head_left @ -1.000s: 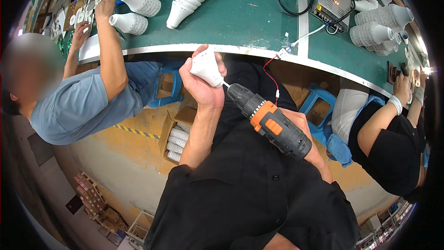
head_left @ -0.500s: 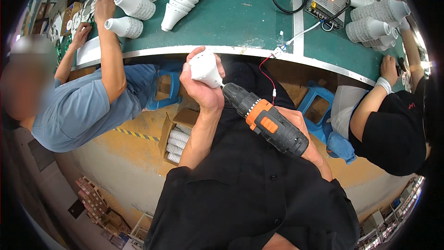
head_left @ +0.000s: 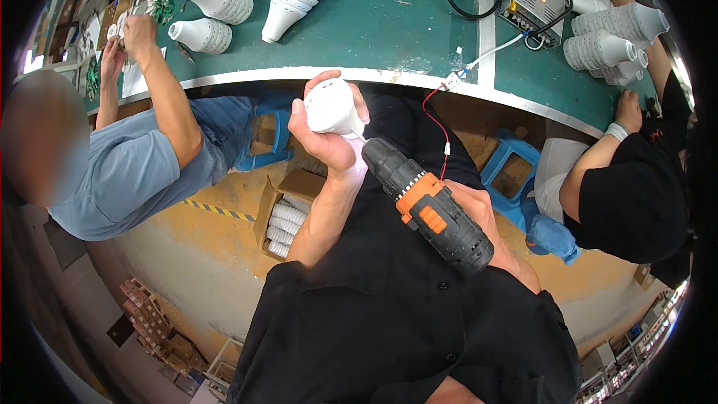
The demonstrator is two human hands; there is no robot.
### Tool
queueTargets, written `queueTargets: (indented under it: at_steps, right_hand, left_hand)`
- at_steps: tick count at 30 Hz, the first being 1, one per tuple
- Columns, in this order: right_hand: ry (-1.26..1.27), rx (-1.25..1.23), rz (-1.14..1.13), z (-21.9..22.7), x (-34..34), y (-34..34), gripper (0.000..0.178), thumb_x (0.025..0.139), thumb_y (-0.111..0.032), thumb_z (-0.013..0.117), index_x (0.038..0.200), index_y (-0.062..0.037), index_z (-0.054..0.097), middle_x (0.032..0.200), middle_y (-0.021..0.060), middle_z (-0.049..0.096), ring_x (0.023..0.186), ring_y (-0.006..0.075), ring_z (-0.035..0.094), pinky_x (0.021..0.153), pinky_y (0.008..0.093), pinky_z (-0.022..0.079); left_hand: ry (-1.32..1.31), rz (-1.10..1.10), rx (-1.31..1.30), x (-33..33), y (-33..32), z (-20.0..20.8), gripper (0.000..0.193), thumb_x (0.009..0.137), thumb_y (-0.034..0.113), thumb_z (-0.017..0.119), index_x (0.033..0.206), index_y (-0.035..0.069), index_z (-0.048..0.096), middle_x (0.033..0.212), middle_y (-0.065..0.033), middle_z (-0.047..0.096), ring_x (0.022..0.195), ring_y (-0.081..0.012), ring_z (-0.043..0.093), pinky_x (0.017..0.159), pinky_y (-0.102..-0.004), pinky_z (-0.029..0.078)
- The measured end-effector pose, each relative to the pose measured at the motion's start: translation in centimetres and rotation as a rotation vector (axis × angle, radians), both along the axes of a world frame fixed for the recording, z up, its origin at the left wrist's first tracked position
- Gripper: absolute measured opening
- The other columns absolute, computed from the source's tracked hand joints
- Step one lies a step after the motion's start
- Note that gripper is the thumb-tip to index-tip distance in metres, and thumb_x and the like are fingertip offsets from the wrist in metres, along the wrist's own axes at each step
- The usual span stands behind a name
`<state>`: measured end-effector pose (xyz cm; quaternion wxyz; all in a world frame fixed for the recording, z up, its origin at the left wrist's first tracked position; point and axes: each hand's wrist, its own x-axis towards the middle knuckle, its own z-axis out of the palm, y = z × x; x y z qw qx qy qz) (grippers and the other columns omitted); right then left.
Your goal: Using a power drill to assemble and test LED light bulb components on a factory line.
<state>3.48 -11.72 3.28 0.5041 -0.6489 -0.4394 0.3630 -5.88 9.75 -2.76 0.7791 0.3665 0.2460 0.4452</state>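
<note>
My left hand [head_left: 327, 151] is wrapped round a white plastic lamp housing [head_left: 331, 107], its rounded wide end up and leaning slightly. My right hand [head_left: 473, 208] grips a black and orange cordless drill [head_left: 431, 209] from underneath; most of those fingers are hidden by the drill's body. The drill slants up and left, and its bit reaches the lower right side of the housing. Whether the tip touches it I cannot tell. Light falls on my left palm and wrist below the bit.
Along the green bench [head_left: 389, 22] lie nested stacks of white housings [head_left: 218, 2] and a metal power supply [head_left: 534, 1] with a red wire [head_left: 426, 108]. Co-workers sit on both sides, near blue stools [head_left: 511, 164]. An open carton [head_left: 263, 213] of white parts stands at my left.
The drill's front has dropped slightly and swung down, and the housing has tilted in my left hand. Light now shows on my left palm. The left co-worker's hands have drawn together.
</note>
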Motion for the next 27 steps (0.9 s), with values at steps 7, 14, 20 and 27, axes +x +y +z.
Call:
queueTargets:
  at_steps: [7,14,20,27]
  right_hand:
    - [-0.035,-0.005,0.0,-0.11,0.01,0.18,0.022,0.074,-0.006,0.075,0.09,0.0029,0.062,0.077,0.0134,0.061,0.062,0.029,0.064,0.055,0.0349,0.048]
    - [-0.055,0.004,0.005,-0.56,0.01,0.13,0.021,0.074,-0.006,0.075,0.086,0.0027,0.061,0.075,0.0128,0.06,0.06,0.0285,0.063,0.053,0.0347,0.048]
    - [-0.061,-0.009,-0.004,-0.49,-0.06,0.14,0.021,0.073,-0.005,0.075,0.087,0.0028,0.062,0.076,0.0126,0.061,0.061,0.0288,0.064,0.054,0.0347,0.049]
    - [-0.059,0.007,-0.007,-0.37,-0.09,0.22,0.021,0.073,-0.005,0.074,0.089,0.0026,0.063,0.077,0.0131,0.062,0.064,0.0299,0.066,0.055,0.0349,0.05]
  left_hand:
    - [0.002,0.009,0.015,-0.22,0.11,-0.32,0.064,0.096,0.053,0.029,0.121,0.0,0.055,0.077,-0.016,0.062,0.057,-0.0224,0.058,0.045,-0.0318,0.045]
    - [-0.001,0.016,0.008,-0.13,0.11,-0.36,0.063,0.096,0.052,0.029,0.12,-0.001,0.055,0.077,-0.016,0.062,0.056,-0.0227,0.058,0.043,-0.0316,0.044]
    - [0.013,0.025,0.025,-0.12,0.09,-0.41,0.063,0.096,0.052,0.029,0.119,-0.001,0.055,0.077,-0.0164,0.062,0.056,-0.0229,0.058,0.044,-0.032,0.045]
    - [0.027,0.038,0.013,-0.09,-0.07,-0.25,0.062,0.096,0.051,0.029,0.119,0.0,0.055,0.076,-0.0163,0.062,0.056,-0.0226,0.058,0.046,-0.0322,0.045]
